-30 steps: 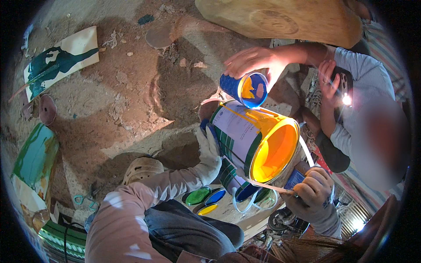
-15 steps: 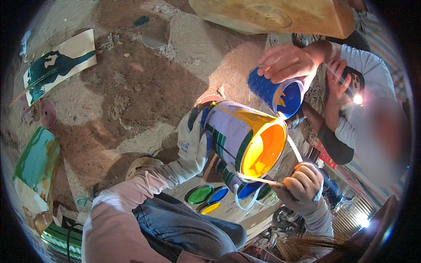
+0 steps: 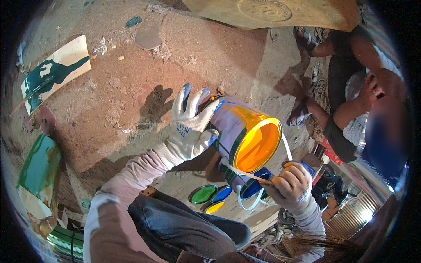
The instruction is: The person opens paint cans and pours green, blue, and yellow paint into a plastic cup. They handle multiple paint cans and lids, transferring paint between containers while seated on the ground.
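My left hand (image 3: 193,120), in a white glove with blue fingertips, is open with its fingers spread. Its fingertips are beside the upper left of a tilted paint can (image 3: 228,141), perhaps grazing it. Yellow paint (image 3: 259,147) coats the can's inside, and streaks of it run down the outer wall. Closed in a gloved fist, my right hand (image 3: 290,186) grips the can's white strap-like handle (image 3: 248,174) on the near right. Behind the yellow can stands another can with blue paint (image 3: 255,186), partly hidden.
Paint-smeared lids (image 3: 204,194) lie by my knee. A green-stained cut container (image 3: 38,164) and a paint-stained sheet (image 3: 57,72) are at left. A large tan container (image 3: 280,12) is at the far edge. Another person (image 3: 351,96) crouches at right.
The other person's hand with the blue cup has drawn away from the can's mouth, and the lit phone is gone from view. My left hand has let go of the can's side and spread its fingers.
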The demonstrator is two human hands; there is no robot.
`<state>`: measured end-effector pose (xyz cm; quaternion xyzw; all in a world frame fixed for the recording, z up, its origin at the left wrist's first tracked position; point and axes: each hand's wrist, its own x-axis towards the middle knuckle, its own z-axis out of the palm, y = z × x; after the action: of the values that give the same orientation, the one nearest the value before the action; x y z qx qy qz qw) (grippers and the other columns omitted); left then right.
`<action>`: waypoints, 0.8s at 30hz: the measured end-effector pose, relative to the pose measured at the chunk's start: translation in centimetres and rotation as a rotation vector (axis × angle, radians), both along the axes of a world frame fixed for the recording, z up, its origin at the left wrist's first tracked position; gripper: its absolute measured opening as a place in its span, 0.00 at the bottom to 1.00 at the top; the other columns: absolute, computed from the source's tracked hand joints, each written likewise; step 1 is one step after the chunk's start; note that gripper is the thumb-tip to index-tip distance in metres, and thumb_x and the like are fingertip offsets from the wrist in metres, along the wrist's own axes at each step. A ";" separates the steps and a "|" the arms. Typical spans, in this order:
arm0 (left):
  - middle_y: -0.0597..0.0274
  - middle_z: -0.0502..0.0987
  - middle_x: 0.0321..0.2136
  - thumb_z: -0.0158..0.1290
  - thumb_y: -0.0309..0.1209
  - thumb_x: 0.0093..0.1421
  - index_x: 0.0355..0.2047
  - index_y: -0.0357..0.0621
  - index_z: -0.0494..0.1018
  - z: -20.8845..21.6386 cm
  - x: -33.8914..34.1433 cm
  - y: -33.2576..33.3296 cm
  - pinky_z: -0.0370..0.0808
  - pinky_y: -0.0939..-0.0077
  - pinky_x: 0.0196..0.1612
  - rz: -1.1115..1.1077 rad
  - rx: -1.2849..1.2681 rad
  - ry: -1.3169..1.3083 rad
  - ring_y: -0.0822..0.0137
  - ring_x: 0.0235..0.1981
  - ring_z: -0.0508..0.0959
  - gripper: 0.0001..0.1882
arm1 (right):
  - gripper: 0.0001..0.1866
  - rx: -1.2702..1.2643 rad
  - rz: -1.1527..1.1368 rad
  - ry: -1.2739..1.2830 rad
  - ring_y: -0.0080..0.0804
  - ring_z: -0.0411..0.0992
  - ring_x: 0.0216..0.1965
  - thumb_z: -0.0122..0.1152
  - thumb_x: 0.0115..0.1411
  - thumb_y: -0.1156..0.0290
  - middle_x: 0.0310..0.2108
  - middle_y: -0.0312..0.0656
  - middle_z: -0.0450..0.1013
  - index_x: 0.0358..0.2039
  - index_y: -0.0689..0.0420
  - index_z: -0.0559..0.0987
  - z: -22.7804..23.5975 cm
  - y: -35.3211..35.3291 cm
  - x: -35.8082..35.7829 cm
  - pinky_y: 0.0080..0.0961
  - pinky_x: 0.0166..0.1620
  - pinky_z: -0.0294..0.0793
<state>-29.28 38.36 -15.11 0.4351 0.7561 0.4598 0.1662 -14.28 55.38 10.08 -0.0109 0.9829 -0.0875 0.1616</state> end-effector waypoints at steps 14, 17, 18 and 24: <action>0.46 0.71 0.47 0.52 0.26 0.62 0.64 0.43 0.69 -1.1 -4.1 -0.1 0.68 0.51 0.52 -0.004 -0.065 0.034 0.44 0.48 0.69 0.27 | 0.19 0.053 -0.140 -0.118 0.39 0.74 0.36 0.79 0.45 0.65 0.30 0.38 0.70 0.33 0.53 0.76 -1.6 -2.0 5.0 0.53 0.55 0.77; 0.49 0.71 0.51 0.53 0.25 0.58 0.62 0.52 0.73 -0.9 -3.2 0.6 0.70 0.49 0.55 -0.068 -0.163 0.113 0.45 0.51 0.70 0.29 | 0.18 0.111 -0.168 -0.185 0.43 0.74 0.41 0.76 0.47 0.67 0.33 0.40 0.71 0.37 0.54 0.77 -1.9 -3.0 6.0 0.55 0.58 0.73; 0.50 0.71 0.52 0.53 0.25 0.58 0.62 0.54 0.73 -0.8 -2.8 0.9 0.70 0.49 0.55 -0.098 -0.189 0.149 0.45 0.51 0.70 0.29 | 0.18 0.124 -0.164 -0.179 0.44 0.74 0.43 0.75 0.47 0.66 0.34 0.42 0.71 0.38 0.54 0.78 -2.2 -3.3 6.3 0.55 0.59 0.73; 0.51 0.67 0.58 0.53 0.28 0.59 0.62 0.64 0.74 -1.1 -1.1 2.0 0.72 0.50 0.57 -0.192 -0.231 0.128 0.46 0.55 0.69 0.29 | 0.19 0.169 -0.177 -0.150 0.47 0.74 0.50 0.73 0.49 0.66 0.40 0.44 0.73 0.42 0.53 0.79 -2.2 -4.3 7.4 0.55 0.58 0.72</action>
<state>-30.40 40.33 -16.16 0.5119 0.7679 0.3229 0.2098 -6.89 51.11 7.91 0.0961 0.9691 -0.0188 0.2265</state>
